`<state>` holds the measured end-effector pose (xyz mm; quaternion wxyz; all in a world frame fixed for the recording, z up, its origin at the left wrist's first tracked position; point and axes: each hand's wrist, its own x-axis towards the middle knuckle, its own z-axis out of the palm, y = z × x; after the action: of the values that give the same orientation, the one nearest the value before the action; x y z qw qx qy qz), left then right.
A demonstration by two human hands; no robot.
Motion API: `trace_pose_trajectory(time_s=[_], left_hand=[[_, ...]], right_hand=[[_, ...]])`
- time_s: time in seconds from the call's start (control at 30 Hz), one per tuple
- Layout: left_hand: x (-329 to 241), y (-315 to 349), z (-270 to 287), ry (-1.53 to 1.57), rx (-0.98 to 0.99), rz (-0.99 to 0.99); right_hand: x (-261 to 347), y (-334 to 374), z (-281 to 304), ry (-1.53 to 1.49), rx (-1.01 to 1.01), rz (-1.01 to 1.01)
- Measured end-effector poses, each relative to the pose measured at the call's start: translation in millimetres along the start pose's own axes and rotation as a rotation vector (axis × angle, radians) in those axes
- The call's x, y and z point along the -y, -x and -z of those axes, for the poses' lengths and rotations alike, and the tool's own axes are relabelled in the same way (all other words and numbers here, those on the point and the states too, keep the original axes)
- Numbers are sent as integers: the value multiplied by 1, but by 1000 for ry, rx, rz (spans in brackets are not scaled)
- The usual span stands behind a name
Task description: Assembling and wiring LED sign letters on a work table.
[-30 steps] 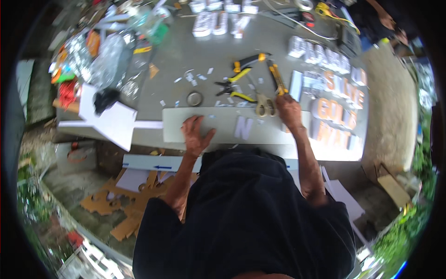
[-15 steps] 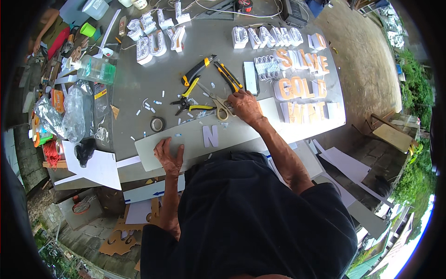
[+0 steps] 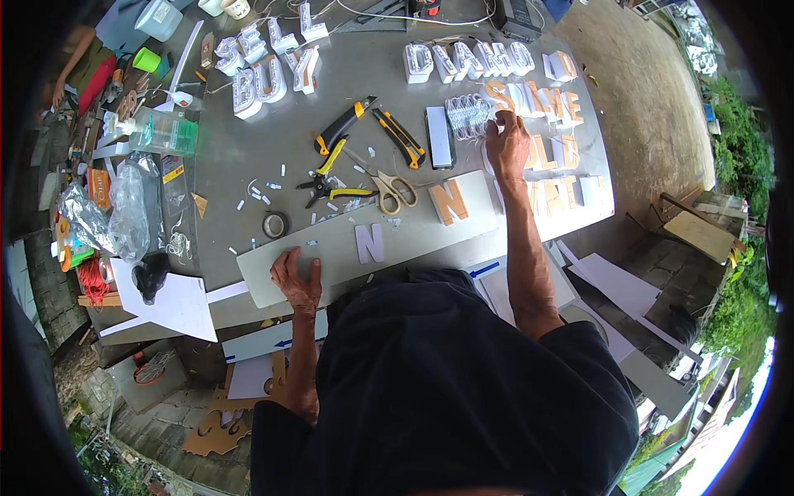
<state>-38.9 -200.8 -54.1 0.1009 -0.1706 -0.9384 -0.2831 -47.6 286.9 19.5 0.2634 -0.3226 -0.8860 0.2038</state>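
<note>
My left hand lies with fingers spread on the left end of a long pale grey board. On that board are a flat white letter cut-out and a raised letter box with a tan face. My right hand is over the right side of the table, fingers bent and apart. It hovers beside a bundle of LED modules on wire and partly covers the tan-faced letters. I see nothing held in it, though its fingertips are partly hidden.
Scissors, pliers, two cutters and a tape roll lie mid-table among white scraps. White letter boxes stand at the back. A green-liquid bottle and plastic bags are at the left.
My right hand has moved up and right, from beside the scissors to near the LED bundle, uncovering the tan-faced letter box on the board. My left hand stays on the board.
</note>
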Motion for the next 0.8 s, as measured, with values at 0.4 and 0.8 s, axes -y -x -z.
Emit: trace_pose_trajectory(time_s=[0.4,0.8], left_hand=[[-11,-10,12,77,-37,12],[-156,-100,19,1133,639,339]], right_hand=[[-10,-57,2,-842,414,-328],[100,35,52,-1328,838,-217]])
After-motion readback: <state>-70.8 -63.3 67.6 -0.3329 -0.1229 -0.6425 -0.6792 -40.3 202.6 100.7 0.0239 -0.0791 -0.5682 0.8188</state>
